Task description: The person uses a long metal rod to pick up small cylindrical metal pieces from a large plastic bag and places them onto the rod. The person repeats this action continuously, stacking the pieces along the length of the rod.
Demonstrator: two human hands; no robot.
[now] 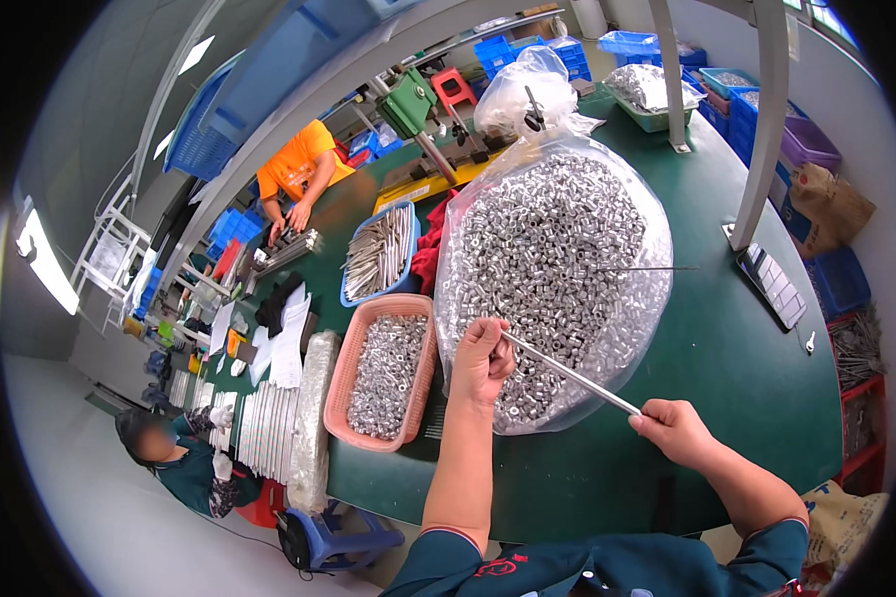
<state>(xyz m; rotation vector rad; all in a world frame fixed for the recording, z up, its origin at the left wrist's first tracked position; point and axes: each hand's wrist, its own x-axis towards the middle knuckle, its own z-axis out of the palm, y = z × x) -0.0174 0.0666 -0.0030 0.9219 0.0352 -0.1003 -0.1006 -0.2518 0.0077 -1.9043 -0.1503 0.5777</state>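
Over a big clear plastic bag [657, 328] heaped with small silver metal sleeves [558, 239], I hold a slim metal rod [572, 373] slantwise between my two hands. My left hand [483, 360] is closed in a pinch at the rod's far left end; whether a sleeve is also between those fingers I cannot make out. Closed around the rod's near right end is my right hand [677, 433], beyond the bag's edge. A thin dark rod [657, 268] lies across the heap, its end sticking out to the right.
Left of the bag stand a pink basket [334, 398] of metal rings and a blue basket [411, 264] of metal rods. A phone [772, 287] lies on the green table [757, 398] near a white post [767, 119]. Two people work at left, one in orange [294, 164].
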